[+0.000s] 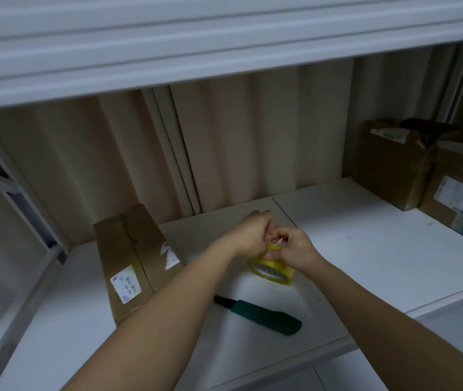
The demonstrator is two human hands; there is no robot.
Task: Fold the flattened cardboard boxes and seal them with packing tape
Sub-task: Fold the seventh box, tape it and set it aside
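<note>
Green-handled knife (pixel 261 316) lying low in the centre of the frame, flat on the white shelf (pixel 365 249), dark blade pointing to the upper left. Just above it, yellowish roll of packing tape (pixel 271 270), tilted, lower edge down at the shelf. Both hands meeting over the roll at mid-frame: left hand (pixel 248 235) curled tight at the roll's top edge, right hand (pixel 295 251) pinching what looks like the loose end of the tape between thumb and fingertips. Exact hold of the left fingers hidden behind the knuckles. Left of the hands, closed cardboard box (pixel 134 263) with a white label, lying at a slant on the shelf, well apart from the roll. Further back, far right of the frame, two more labelled cartons (pixel 433 179) side by side. Behind everything, beige curtain (pixel 238 136).
</note>
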